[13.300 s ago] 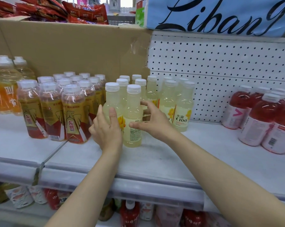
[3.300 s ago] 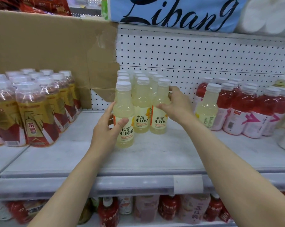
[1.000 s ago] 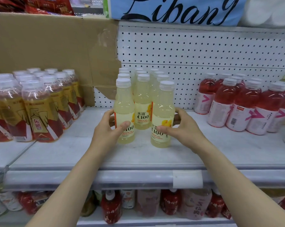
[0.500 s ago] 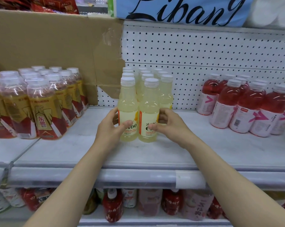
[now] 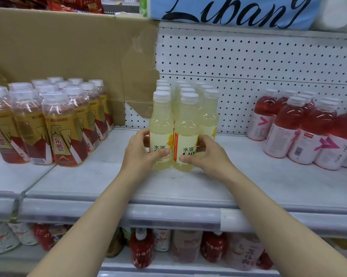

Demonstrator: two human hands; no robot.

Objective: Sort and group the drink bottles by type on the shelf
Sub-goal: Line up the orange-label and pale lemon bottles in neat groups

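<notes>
The fingers (image 5: pixel 142 136) of the left hand (image 5: pixel 141 154) are curled around the front-left pale yellow bottle (image 5: pixel 161 128), with the thumb lying across its label. The fingers (image 5: pixel 203 139) of the right hand (image 5: pixel 206 154) are curled around the front-right pale yellow bottle (image 5: pixel 186 130) in the same way, thumb on the label. Both bottles stand upright on the shelf (image 5: pixel 248 182), touching each other side by side. Directly behind them stand the other pale yellow bottles (image 5: pixel 208 108) in rows that reach back to the white perforated back panel (image 5: pixel 248 62). To the left, well apart, is a group of amber bottles with red and gold labels (image 5: pixel 56 124), in front of a brown cardboard sheet (image 5: pixel 68 48). To the right, also apart, stands a group of red bottles with white labels (image 5: pixel 308 128). Under the shelf, a lower shelf holds more drinks (image 5: pixel 188 248), partly blurred.
</notes>
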